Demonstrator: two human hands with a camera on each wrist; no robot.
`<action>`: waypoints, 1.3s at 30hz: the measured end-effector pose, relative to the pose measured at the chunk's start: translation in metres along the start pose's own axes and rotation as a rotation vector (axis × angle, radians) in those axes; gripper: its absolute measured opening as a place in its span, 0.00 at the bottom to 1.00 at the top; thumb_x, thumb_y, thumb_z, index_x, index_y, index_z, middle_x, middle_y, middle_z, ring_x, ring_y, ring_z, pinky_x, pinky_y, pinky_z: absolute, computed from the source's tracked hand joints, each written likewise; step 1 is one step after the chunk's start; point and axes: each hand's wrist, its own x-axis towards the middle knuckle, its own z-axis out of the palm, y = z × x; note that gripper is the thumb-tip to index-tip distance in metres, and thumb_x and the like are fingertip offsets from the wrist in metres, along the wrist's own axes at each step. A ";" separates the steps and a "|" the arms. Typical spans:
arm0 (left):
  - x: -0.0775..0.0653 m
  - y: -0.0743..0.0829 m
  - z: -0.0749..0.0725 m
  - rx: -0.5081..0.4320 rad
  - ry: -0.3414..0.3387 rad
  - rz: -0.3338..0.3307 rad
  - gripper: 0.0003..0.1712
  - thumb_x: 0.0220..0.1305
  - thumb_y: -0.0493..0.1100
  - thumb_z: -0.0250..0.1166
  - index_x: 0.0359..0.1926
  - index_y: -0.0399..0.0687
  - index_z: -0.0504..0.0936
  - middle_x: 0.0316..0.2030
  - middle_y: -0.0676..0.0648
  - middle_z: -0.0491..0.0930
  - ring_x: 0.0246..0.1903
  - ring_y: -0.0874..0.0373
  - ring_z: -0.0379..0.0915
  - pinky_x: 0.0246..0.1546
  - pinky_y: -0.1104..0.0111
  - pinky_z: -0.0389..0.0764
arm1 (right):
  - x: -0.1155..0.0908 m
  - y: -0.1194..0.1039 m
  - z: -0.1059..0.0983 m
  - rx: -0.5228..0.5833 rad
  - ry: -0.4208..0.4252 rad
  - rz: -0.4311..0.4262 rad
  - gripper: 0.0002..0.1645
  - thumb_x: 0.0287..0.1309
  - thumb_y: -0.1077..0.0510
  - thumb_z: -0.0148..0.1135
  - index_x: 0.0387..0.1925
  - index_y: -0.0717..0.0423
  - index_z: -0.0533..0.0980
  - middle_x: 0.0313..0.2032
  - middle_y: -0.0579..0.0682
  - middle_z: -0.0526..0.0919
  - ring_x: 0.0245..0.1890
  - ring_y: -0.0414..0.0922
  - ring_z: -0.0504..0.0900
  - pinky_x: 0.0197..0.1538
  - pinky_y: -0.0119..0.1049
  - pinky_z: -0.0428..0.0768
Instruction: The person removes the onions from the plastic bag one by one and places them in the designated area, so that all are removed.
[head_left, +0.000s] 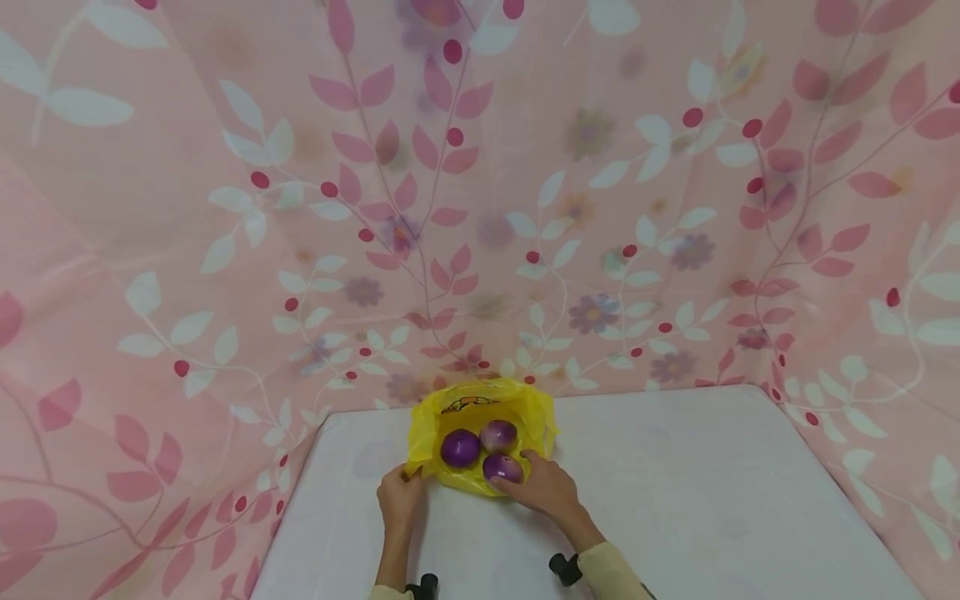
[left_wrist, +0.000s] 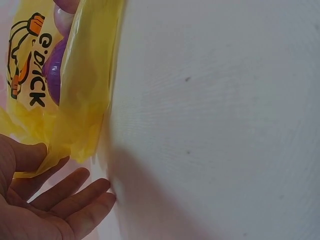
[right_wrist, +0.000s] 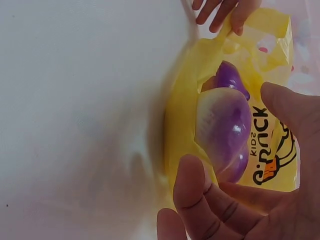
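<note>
A yellow plastic bag (head_left: 542, 417) with printed lettering lies with its mouth toward me. Inside are three glossy, onion-like round things: a deep purple one (head_left: 460, 448) on the left, a paler one (head_left: 498, 436) behind, and a purple-and-white one (head_left: 501, 468) in front. My left hand (head_left: 400, 497) pinches the bag's left edge between thumb and forefinger; its other fingers extend loosely in the left wrist view. My right hand (head_left: 551, 490) is at the bag's right front, thumb and fingers spread around the front purple-and-white onion-like thing (right_wrist: 225, 127).
The bag rests on a table with a white cover (head_left: 675, 483), near its back edge. A pink floral cloth (head_left: 480, 208) hangs behind and along both sides. Dark wrist-worn devices (head_left: 565, 569) are on both forearms.
</note>
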 end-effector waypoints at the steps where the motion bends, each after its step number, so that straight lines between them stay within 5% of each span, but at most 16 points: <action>1: 0.000 0.000 0.000 0.005 0.002 0.002 0.07 0.57 0.33 0.66 0.22 0.37 0.83 0.20 0.47 0.76 0.22 0.54 0.63 0.27 0.62 0.69 | 0.001 0.000 0.001 -0.002 -0.002 0.003 0.55 0.44 0.22 0.62 0.61 0.59 0.73 0.48 0.59 0.81 0.42 0.54 0.79 0.45 0.53 0.76; 14: -0.002 -0.001 0.001 0.013 -0.013 -0.010 0.07 0.57 0.32 0.65 0.23 0.36 0.83 0.21 0.46 0.78 0.23 0.54 0.65 0.28 0.62 0.70 | 0.001 -0.006 0.007 0.002 -0.050 0.061 0.55 0.43 0.20 0.62 0.58 0.59 0.73 0.37 0.51 0.80 0.27 0.46 0.73 0.32 0.42 0.73; 27: -0.003 -0.001 0.002 0.020 -0.003 -0.012 0.07 0.58 0.34 0.66 0.23 0.37 0.83 0.20 0.46 0.77 0.22 0.54 0.63 0.26 0.62 0.68 | 0.007 0.000 0.020 -0.021 -0.018 0.064 0.57 0.40 0.17 0.59 0.58 0.58 0.74 0.45 0.54 0.82 0.35 0.48 0.76 0.41 0.48 0.75; 39: -0.002 -0.002 0.003 0.028 0.000 -0.018 0.08 0.58 0.36 0.67 0.23 0.38 0.83 0.20 0.47 0.76 0.22 0.54 0.63 0.25 0.63 0.67 | 0.005 0.001 0.021 0.008 -0.023 0.053 0.54 0.42 0.19 0.61 0.55 0.59 0.74 0.36 0.50 0.80 0.28 0.45 0.73 0.33 0.43 0.73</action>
